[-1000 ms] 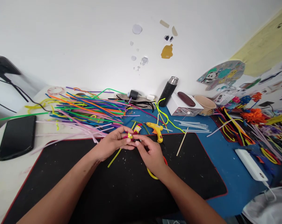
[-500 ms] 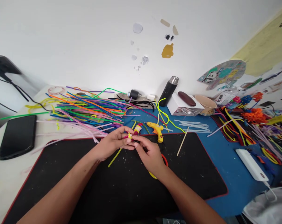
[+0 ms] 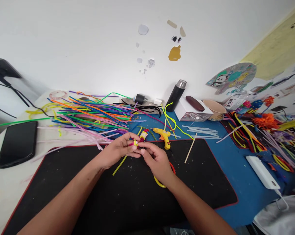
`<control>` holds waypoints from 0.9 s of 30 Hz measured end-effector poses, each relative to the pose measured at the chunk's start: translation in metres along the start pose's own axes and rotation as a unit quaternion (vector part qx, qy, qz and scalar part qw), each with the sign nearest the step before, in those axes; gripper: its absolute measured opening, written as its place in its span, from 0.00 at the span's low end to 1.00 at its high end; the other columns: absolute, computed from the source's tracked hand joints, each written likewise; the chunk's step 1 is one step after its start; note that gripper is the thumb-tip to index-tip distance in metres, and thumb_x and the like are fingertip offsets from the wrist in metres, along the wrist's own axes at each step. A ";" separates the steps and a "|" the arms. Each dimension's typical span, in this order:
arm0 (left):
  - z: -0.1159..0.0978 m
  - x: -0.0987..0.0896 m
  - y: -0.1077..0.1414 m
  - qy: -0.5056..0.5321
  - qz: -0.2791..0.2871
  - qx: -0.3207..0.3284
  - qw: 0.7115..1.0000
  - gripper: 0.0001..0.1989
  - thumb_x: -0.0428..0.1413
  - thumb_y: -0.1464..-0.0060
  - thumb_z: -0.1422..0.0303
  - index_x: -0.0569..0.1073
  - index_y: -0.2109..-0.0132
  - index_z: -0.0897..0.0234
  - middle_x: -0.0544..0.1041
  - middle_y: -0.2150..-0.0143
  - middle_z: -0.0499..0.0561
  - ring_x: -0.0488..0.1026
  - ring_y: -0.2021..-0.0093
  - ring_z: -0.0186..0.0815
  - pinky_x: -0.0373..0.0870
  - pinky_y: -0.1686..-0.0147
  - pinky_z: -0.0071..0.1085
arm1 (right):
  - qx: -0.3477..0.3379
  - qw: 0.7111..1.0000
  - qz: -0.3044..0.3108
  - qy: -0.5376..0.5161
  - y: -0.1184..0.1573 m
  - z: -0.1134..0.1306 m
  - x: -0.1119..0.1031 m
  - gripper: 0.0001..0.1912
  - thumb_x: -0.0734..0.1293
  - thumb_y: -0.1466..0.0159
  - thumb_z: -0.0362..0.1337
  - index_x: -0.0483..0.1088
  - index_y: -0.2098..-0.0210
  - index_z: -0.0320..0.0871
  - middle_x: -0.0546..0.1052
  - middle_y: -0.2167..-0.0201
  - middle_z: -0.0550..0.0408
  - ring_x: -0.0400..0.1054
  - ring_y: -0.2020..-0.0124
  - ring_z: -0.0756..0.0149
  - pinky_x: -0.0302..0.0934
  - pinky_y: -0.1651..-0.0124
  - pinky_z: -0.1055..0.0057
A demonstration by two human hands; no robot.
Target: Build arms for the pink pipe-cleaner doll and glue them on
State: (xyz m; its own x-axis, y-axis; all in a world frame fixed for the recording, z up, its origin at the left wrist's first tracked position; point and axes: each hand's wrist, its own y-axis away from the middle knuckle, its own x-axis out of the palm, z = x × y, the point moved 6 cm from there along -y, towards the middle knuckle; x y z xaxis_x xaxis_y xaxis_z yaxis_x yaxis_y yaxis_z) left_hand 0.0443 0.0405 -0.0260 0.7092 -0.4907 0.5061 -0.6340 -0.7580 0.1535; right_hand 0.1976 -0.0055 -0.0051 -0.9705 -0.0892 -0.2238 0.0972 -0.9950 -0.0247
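Note:
Between both hands, above the black mat (image 3: 108,202), is a small yellow and dark-red figure that looks made of pipe cleaner (image 3: 135,143). My left hand (image 3: 119,148) pinches it from the left, thumb against the fingers. From the right, the thumb and forefinger of my right hand (image 3: 158,160) close on its lower side, where something small and dark shows. Just beyond the fingertips is a red, white and yellow piece (image 3: 144,134); whether it joins the held figure I cannot tell. A yellow-green pipe cleaner (image 3: 119,165) lies under my left hand. Red and yellow loop handles (image 3: 160,183) show partly beneath my right hand.
A yellow glue gun (image 3: 165,137) and a thin wooden stick (image 3: 190,148) lie beyond my right hand. Many coloured pipe cleaners (image 3: 95,112) are heaped at the back left, near a black phone (image 3: 17,143). A black thermos (image 3: 176,96), a tissue box (image 3: 192,112) and glue sticks (image 3: 203,131) sit behind.
Both hands keep almost the same hold on the small figure. The view shifts very slightly, and a little more of the yellow loop shows beneath my right hand.

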 end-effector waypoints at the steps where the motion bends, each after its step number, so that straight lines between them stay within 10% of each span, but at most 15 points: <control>1: 0.000 0.000 0.000 0.000 0.001 0.001 1.000 0.18 0.71 0.43 0.64 0.74 0.50 0.62 0.83 0.61 0.49 0.84 0.59 0.35 0.82 0.53 0.33 | 0.007 1.000 0.000 -0.015 -0.001 0.000 0.000 0.16 0.68 0.29 0.45 0.80 0.49 0.44 0.62 0.80 0.65 0.53 0.79 0.71 0.48 0.74 0.73; 27: 0.000 0.000 0.000 -0.015 0.009 0.004 1.000 0.17 0.69 0.41 0.63 0.74 0.49 0.61 0.83 0.57 0.50 0.84 0.55 0.38 0.81 0.51 0.34 | 0.018 0.993 -0.022 -0.111 -0.001 -0.005 0.000 0.16 0.70 0.30 0.49 0.81 0.53 0.43 0.61 0.81 0.65 0.52 0.80 0.72 0.48 0.76 0.74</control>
State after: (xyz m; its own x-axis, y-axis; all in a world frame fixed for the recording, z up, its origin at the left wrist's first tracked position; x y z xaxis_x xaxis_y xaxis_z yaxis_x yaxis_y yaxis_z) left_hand 0.0445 0.0401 -0.0259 0.7064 -0.5174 0.4831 -0.6447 -0.7520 0.1373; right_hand 0.1983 -0.0045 -0.0101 -0.9987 -0.0505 -0.0027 0.0505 -0.9987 0.0051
